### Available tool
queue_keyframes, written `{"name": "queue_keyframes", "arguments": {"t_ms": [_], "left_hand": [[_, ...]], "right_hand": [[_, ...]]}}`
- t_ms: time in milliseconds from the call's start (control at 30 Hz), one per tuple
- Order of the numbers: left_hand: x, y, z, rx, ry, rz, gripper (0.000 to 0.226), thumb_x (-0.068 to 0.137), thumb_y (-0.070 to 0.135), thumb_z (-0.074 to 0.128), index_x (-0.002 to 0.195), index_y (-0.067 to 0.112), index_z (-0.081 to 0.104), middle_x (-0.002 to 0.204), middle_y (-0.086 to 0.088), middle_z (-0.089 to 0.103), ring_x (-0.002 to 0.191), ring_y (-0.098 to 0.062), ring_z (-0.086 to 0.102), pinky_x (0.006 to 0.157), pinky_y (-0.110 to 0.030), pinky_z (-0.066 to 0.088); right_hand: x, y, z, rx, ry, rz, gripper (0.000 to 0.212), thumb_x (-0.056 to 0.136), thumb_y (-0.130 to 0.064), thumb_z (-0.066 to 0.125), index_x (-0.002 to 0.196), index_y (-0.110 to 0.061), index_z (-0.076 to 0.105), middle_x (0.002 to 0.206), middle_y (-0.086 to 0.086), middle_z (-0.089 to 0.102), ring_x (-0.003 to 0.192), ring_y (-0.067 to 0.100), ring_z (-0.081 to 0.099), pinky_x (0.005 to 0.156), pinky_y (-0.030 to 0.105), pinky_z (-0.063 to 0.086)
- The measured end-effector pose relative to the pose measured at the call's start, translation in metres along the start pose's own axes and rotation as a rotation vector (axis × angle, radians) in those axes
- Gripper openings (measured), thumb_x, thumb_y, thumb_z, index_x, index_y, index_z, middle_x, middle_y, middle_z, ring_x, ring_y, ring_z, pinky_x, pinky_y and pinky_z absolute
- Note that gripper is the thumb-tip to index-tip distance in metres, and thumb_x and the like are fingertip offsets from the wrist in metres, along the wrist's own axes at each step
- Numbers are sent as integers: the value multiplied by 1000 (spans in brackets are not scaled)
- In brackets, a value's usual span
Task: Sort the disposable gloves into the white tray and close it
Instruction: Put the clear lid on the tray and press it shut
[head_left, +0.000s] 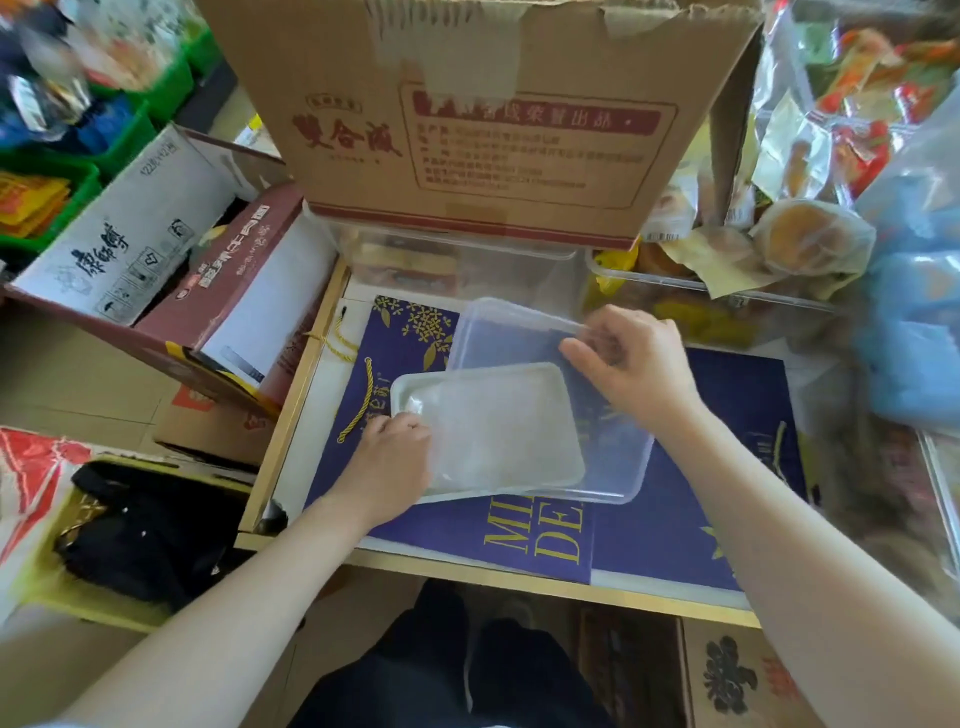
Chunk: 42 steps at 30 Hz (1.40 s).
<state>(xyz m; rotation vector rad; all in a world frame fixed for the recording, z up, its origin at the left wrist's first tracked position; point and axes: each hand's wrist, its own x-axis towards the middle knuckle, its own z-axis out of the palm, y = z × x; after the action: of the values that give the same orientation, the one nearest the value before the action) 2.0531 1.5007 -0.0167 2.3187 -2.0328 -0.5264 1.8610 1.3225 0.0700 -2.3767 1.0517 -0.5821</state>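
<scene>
The white tray (415, 382) lies on a purple paper bag (675, 493) and holds a flat pile of clear disposable gloves (498, 426). My left hand (389, 462) lies over the tray's left rim, its curled fingers reaching in onto the gloves. A clear plastic lid (504, 332) overlaps the tray, skewed to the far right, and its near corner sticks out past the tray. My right hand (628, 358) pinches the lid's far right edge between thumb and fingers.
A big cardboard box (483, 114) stands just behind, resting on clear bins (467, 260). Noodle cartons (156, 260) crowd the left, and bagged buns and snacks (810, 239) the right. The table's wooden edge (519, 577) runs in front, with a black bag (145, 525) at lower left.
</scene>
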Motion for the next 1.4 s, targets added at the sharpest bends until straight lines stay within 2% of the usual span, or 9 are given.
{"name": "queue_keyframes", "arguments": {"t_ms": [100,300,433,500,733,900,1100,1267,1400], "left_hand": [[-5,-10,-4,-660,-16,-99,18,91,24,55,107,25,65,110,6,63,109,-15,52,102,-35,40],[-23,-40,28,-450,294,2,36,89,26,43,111,8,66,116,-9,60,114,-14,44,101,-34,41],[-34,-28,30,-933,385,-382,26,100,10,37,113,22,55,118,5,54,103,4,52,95,-18,43],[-32,-22,26,-1131,334,-497,24,101,18,33,115,27,51,113,4,60,96,-3,60,88,-25,50],[-7,-15,8,-981,219,-535,47,96,31,46,140,20,34,87,8,56,78,-4,55,57,-7,41],[0,-17,2,-807,251,-548,44,97,30,44,140,20,39,82,3,58,74,-5,54,60,-12,39],[0,-14,-11,-724,279,-534,32,96,26,48,125,16,54,81,5,60,73,-4,53,62,-15,42],[-9,-8,-5,-581,96,-476,16,97,27,42,100,17,55,79,3,55,72,-18,55,57,-29,43],[-8,-6,0,-648,19,-529,24,98,26,39,119,17,48,85,2,57,70,-10,53,52,-24,35]], "right_hand": [[10,-10,54,-41,-178,-62,35,79,-56,49,73,-22,54,65,-13,47,68,15,46,71,29,23],[28,-3,115,-209,-243,-154,45,85,-56,48,96,-15,62,94,0,60,91,26,51,76,31,23],[32,1,126,-280,-251,-172,41,87,-54,49,96,-16,60,95,3,58,91,28,49,78,34,28],[30,8,126,-314,-229,-184,43,84,-55,46,93,-16,61,90,4,59,85,31,51,74,34,28],[19,23,107,-306,-199,55,36,92,-36,51,122,-19,59,119,8,56,111,33,47,91,41,32],[4,37,91,-23,-221,583,26,95,-28,47,108,-9,60,105,11,63,92,29,54,68,33,40],[6,33,74,26,-158,571,26,95,-24,47,107,-10,66,102,8,67,91,26,57,70,28,38],[-3,41,76,45,-171,685,23,93,-30,45,97,-15,63,94,5,65,79,23,57,63,32,47],[-7,38,83,192,-165,723,23,95,-27,45,110,-17,59,100,1,62,83,19,55,61,28,41]]}}
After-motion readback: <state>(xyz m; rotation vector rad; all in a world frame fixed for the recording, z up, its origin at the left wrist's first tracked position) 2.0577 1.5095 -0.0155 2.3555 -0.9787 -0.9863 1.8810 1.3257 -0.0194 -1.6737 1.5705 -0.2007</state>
